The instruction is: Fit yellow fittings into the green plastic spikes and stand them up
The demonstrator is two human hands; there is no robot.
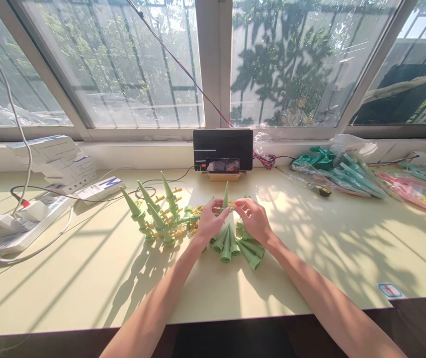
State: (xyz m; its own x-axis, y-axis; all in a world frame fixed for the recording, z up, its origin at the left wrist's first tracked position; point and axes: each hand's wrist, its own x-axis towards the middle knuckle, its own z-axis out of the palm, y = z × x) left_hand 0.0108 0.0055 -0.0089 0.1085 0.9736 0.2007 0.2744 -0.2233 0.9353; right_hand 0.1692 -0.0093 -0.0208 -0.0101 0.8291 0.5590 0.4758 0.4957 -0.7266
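My left hand (pixel 210 220) is closed around a pale green plastic cone spike (pixel 225 195) that points upward between both hands. My right hand (pixel 253 217) pinches at the same spike from the right, fingers curled near its base. Below my hands lie several loose green cones (pixel 231 244) fanned on the table. To the left stands a cluster of assembled green spikes with small yellow fittings (pixel 156 214), tips up.
The cream table (pixel 86 268) runs under a window. A phone on a stand (pixel 222 165) leans before a black box (pixel 222 145). A power strip with plugs (pixel 15 223) and papers (pixel 63 161) sit left. Bags of teal and pink parts (pixel 347 171) lie right.
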